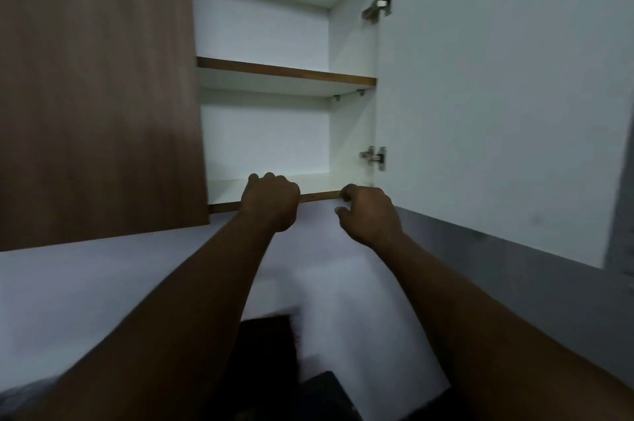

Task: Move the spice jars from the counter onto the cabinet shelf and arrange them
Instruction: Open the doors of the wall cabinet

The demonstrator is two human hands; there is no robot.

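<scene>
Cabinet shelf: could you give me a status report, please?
Left hand fisted at lower shelf lip, contents hidden. Right hand beside it, loosely curled, empty. No jars in view. Door open, nothing blocking.

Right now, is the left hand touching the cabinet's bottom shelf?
Cannot tell. In the head view the left hand, fingers curled, overlaps the front edge of the bottom shelf, but the back of the hand hides any contact or gap.
</scene>
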